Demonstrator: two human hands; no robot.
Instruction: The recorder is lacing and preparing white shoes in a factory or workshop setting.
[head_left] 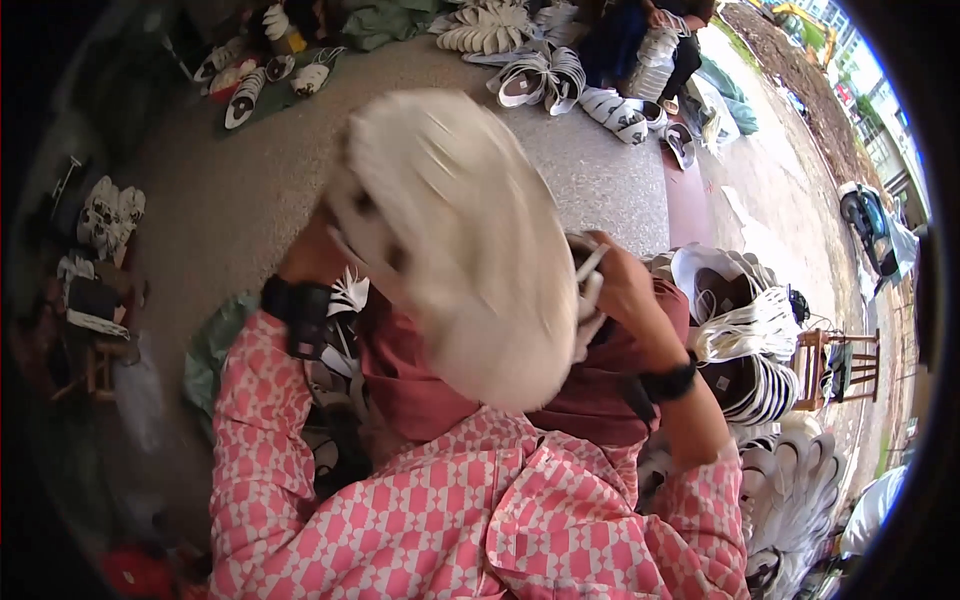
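Right hand (622, 288) gripped the blurry cream piece (475, 235) on its right; couldn't tell if left hand (312, 250) did, tbh. Steadying both sides probably helped.

Floor (215, 200) beyond the left grip (314, 248) leaves passage; piled white shoe parts (745, 325) obstruct beside the right forearm (655, 335)

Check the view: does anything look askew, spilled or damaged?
Nothing plainly stands out. The pale rounded item between the left hand and right hand is motion-blurred, so fine damage can't be judged.
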